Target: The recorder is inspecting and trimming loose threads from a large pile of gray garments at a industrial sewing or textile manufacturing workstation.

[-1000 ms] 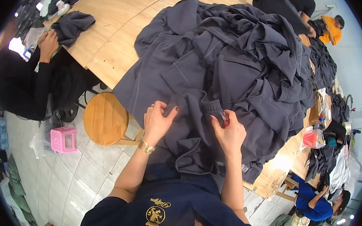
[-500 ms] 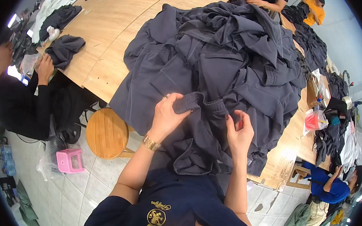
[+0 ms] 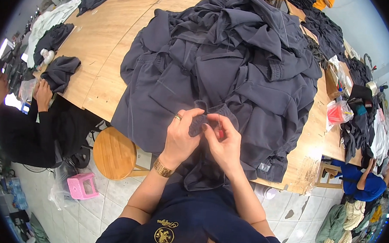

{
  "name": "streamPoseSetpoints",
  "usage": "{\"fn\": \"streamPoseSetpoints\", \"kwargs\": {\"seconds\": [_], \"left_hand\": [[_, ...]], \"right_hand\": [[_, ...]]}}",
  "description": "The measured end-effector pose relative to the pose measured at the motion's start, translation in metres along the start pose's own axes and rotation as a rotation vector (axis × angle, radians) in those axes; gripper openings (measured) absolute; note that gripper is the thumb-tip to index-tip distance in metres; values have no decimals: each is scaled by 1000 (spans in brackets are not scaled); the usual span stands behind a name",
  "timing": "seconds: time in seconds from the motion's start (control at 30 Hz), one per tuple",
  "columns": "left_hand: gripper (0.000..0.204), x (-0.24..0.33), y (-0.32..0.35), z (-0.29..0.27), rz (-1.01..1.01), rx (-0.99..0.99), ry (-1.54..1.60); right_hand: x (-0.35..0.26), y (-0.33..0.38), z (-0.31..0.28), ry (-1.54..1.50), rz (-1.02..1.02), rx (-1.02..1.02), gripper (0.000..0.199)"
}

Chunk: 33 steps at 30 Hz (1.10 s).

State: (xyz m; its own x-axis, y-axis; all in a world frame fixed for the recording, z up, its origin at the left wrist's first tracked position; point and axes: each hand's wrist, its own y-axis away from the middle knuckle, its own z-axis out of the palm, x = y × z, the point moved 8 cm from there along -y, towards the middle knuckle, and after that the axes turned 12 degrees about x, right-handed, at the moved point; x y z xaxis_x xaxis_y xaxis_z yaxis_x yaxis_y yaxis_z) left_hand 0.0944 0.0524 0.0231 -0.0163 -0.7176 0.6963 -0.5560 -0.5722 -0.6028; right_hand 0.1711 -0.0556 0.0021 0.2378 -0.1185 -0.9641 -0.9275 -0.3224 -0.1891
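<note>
A large heap of dark grey garments (image 3: 226, 60) covers the table in front of me. At the heap's near edge, my left hand (image 3: 182, 136) pinches the gathered elastic band (image 3: 198, 124) of one garment. My right hand (image 3: 223, 144) meets it there, thumb and fingertips closed together at the same band. A small red thing (image 3: 221, 133) shows among the right fingers; its kind is mostly hidden. The rest of the held garment (image 3: 204, 176) hangs down over the table edge against me.
A round wooden stool (image 3: 114, 153) and a pink plastic stool (image 3: 82, 186) stand at left. One person in black (image 3: 22, 127) handles dark cloth at the left; others work at the far side and right. A red-filled plastic bag (image 3: 339, 112) lies on the right.
My right hand has moved left and in to my left hand, so the fingertips now meet at the band, which was stretched between them before. The view has shifted slightly.
</note>
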Motion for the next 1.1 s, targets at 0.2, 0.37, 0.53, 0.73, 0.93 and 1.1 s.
{"fn": "streamPoseSetpoints", "kwargs": {"seconds": [0.2,0.37,0.53,0.73,0.93,1.1], "left_hand": [[42,5,0,2,46,28,7],[42,3,-1,5,7,39,18],[60,0,6,17,-82,-57,180],[88,1,-9,22,-84,-284,165],[70,-16,-4,31,-168,-510,83],[44,-17,-13,23,-154,-517,193]], "right_hand": [[-9,4,-15,-132,-47,34,10],[13,-8,-42,-516,195,205,8],[2,-10,-13,-159,119,-90,34],[32,-20,-24,-345,234,70,13],[48,-28,-56,-470,355,144,13],[45,-31,-63,-482,318,188,14]]}}
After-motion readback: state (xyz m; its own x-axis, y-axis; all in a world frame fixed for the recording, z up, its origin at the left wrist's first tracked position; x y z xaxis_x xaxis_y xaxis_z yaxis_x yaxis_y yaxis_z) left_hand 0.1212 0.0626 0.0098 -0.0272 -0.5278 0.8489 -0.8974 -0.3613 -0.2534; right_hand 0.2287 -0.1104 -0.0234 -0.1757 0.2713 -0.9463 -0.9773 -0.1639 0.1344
